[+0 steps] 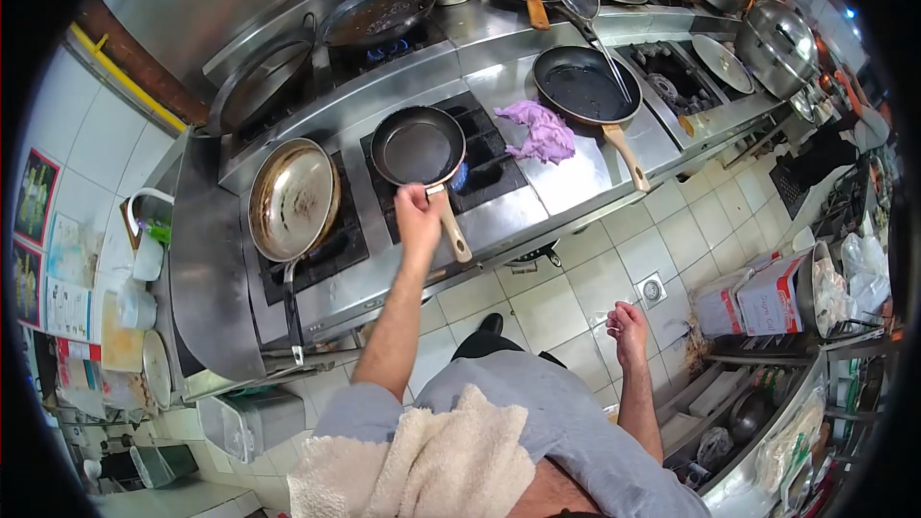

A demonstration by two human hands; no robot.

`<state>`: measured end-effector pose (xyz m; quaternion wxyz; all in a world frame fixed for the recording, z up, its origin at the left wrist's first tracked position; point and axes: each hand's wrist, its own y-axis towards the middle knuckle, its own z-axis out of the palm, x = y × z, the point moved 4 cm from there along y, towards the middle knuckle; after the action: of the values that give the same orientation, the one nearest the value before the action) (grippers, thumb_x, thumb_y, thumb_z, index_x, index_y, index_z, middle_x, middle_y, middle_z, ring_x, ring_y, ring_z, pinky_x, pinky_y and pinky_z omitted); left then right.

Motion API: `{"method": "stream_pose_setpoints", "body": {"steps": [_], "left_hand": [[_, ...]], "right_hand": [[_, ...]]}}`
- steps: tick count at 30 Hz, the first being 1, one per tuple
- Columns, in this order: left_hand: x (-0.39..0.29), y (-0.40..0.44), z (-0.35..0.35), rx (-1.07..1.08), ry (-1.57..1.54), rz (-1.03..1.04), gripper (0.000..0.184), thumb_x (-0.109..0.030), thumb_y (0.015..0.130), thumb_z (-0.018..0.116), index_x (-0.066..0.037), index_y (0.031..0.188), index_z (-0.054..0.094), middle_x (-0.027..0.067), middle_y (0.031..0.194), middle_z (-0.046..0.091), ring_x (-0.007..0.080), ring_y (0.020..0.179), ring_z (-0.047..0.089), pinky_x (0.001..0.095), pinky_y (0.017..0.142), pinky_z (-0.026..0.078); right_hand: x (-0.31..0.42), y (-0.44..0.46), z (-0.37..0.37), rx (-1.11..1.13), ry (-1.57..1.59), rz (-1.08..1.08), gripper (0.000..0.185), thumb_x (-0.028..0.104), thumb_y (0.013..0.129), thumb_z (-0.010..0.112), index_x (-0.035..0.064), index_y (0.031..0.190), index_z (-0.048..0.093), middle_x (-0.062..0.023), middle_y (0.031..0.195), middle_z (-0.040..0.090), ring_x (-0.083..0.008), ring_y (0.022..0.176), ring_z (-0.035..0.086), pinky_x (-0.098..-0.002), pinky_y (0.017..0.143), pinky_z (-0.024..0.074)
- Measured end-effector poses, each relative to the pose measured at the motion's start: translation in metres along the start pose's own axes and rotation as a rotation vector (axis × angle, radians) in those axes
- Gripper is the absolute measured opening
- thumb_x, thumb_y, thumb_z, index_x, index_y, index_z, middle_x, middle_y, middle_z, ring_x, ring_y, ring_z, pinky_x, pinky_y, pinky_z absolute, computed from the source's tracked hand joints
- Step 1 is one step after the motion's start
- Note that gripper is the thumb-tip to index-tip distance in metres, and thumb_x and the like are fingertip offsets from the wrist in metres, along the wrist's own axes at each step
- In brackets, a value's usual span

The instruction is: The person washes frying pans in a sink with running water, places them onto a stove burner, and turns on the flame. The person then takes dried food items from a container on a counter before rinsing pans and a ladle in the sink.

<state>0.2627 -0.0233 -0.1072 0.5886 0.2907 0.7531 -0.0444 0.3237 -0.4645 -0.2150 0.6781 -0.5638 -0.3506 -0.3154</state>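
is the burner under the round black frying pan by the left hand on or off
On: a blue flame shows at the lower-right rim of the pan, near the left hand.

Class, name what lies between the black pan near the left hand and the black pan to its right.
In the head view, a crumpled purple cloth lies between the nearer pan and farther pan, with some burner grate and steel worktop.
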Motion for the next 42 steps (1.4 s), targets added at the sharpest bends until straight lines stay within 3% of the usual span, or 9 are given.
{"method": "stream_pose_setpoints", "body": {"steps": [4,7,10,23,28,30,32,38,42], "left_hand": [[0.041,-0.069,0.03,0.146,0.247,-0.212,0.058,-0.029,0.067,0.071,0.002,0.105,0.04,0.0196,0.101,0.049,0.0328,0.093,0.05,0.039,0.083,0.042],[0.018,-0.075,0.038,0.123,0.569,-0.165,0.062,-0.026,0.067,0.07,0.004,0.109,0.036,0.0248,0.105,0.051,0.0365,0.099,0.051,0.0413,0.085,0.042],[0.026,-0.06,0.045,0.264,0.597,-0.401,0.064,-0.023,0.066,0.069,0.005,0.111,0.034,0.026,0.101,0.054,0.0376,0.094,0.055,0.0431,0.084,0.044],[0.056,-0.069,0.06,0.236,0.067,-0.373,0.057,-0.027,0.069,0.066,0.007,0.107,0.041,0.0241,0.096,0.055,0.0361,0.089,0.056,0.0413,0.078,0.043],[0.031,-0.059,0.001,0.181,0.173,-0.09,0.06,-0.03,0.074,0.063,0.006,0.116,0.04,0.0181,0.096,0.05,0.0311,0.084,0.053,0.0373,0.075,0.044],[0.01,-0.046,-0.046,0.162,0.204,0.138,0.049,-0.028,0.073,0.066,0.0,0.11,0.05,0.0131,0.099,0.048,0.0192,0.078,0.052,0.0296,0.07,0.045],[-0.019,-0.031,-0.108,0.067,0.437,0.416,0.034,-0.022,0.071,0.066,-0.002,0.096,0.055,0.0131,0.094,0.051,0.0273,0.085,0.052,0.0364,0.075,0.043],[0.036,-0.013,-0.278,-0.127,0.942,-0.102,0.04,-0.037,0.069,0.067,-0.006,0.089,0.053,0.0117,0.095,0.05,0.0324,0.087,0.051,0.0411,0.074,0.042],[0.14,-0.037,-0.323,-0.003,0.426,-0.443,0.056,-0.047,0.07,0.068,0.002,0.092,0.052,0.0104,0.079,0.057,0.022,0.065,0.055,0.0344,0.061,0.046]], "right_hand": [[-0.019,-0.02,-0.013,0.061,-0.031,0.027,0.023,0.018,0.085,0.053,0.0047,0.103,0.051,-0.0023,0.076,0.057,-0.0105,0.063,0.053,-0.0226,0.055,0.0418],[-0.034,-0.042,-0.03,0.045,-0.033,0.044,0.022,0.017,0.085,0.053,0.0056,0.103,0.052,-0.0024,0.076,0.058,-0.0103,0.063,0.053,-0.023,0.055,0.0417],[-0.058,-0.064,-0.058,-0.003,-0.006,0.055,0.022,0.018,0.084,0.053,0.0057,0.102,0.052,-0.0023,0.075,0.057,-0.0105,0.061,0.053,-0.0229,0.053,0.0413],[-0.118,-0.11,-0.095,-0.296,0.267,0.14,0.019,0.019,0.086,0.052,0.0079,0.102,0.051,-0.0031,0.072,0.056,-0.0116,0.058,0.052,-0.0239,0.047,0.0407],[-0.1,-0.102,-0.05,-0.227,0.2,0.127,0.02,0.019,0.086,0.053,0.0067,0.101,0.051,-0.0038,0.074,0.055,-0.0118,0.059,0.052,-0.0235,0.048,0.0409],[-0.099,-0.098,-0.037,-0.22,0.174,0.129,0.02,0.019,0.086,0.052,0.0064,0.101,0.051,-0.004,0.075,0.055,-0.0118,0.059,0.052,-0.0234,0.049,0.041],[-0.1,-0.095,-0.027,-0.188,0.165,0.129,0.019,0.019,0.086,0.052,0.0068,0.101,0.051,-0.0031,0.074,0.055,-0.0117,0.06,0.052,-0.0235,0.049,0.0411],[-0.114,-0.085,0.004,-0.149,0.128,0.195,0.019,0.019,0.086,0.052,0.0077,0.101,0.051,-0.0018,0.074,0.055,-0.0116,0.06,0.052,-0.0241,0.05,0.0408],[-0.112,-0.073,0.038,-0.066,0.064,0.229,0.021,0.02,0.085,0.054,0.0077,0.101,0.051,-0.0018,0.074,0.055,-0.0115,0.06,0.052,-0.0241,0.051,0.0405]]}}
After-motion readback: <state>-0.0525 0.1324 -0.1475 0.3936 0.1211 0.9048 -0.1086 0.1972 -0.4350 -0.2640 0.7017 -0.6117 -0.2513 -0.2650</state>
